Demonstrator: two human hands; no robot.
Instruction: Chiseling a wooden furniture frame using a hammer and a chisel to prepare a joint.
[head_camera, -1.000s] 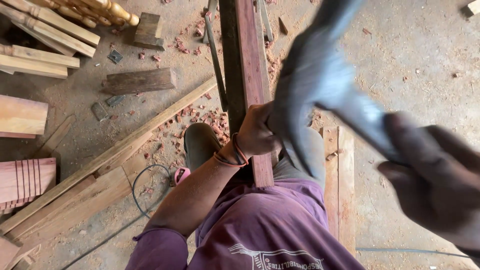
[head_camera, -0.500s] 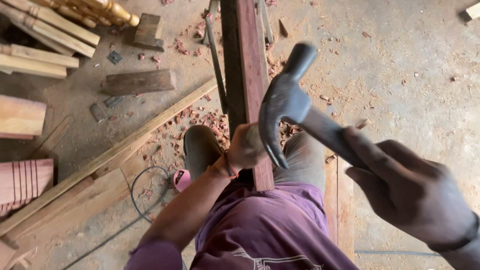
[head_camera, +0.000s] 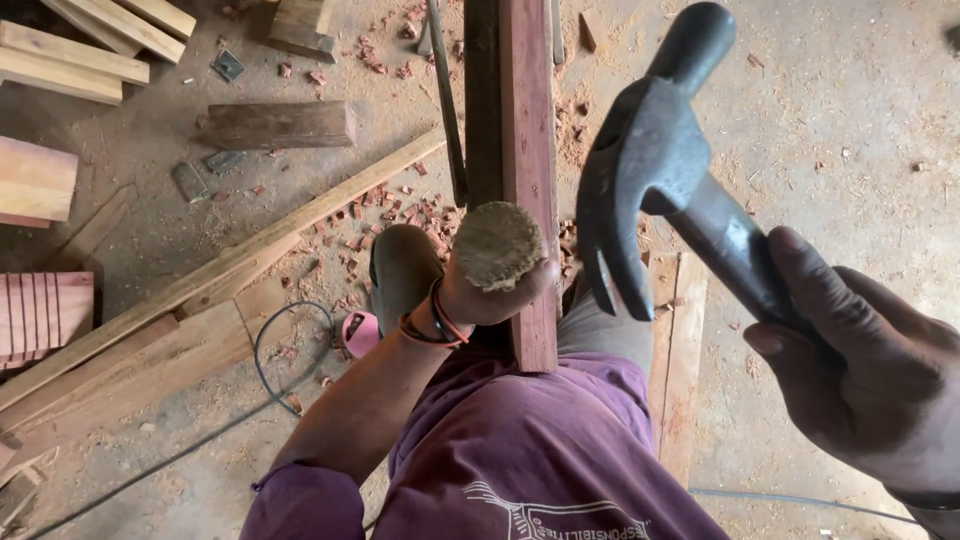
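Sawdust-strewn workshop floor (head_camera: 850, 120), offcuts scattered. Left hand (head_camera: 490, 290) closed around round wooden peg (head_camera: 497, 243) against upright reddish plank (head_camera: 528, 180). Right hand (head_camera: 870, 370) clenched on claw hammer (head_camera: 650, 160). Risk: glancing blow strikes fingers.

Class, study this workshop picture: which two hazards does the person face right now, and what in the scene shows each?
1. The right hand holds the claw hammer raised close to the left hand, which grips a round wooden piece against the reddish plank; a stray swing might hit fingers.
2. A cable and wood scraps lie around the shoe, a likely trip risk.
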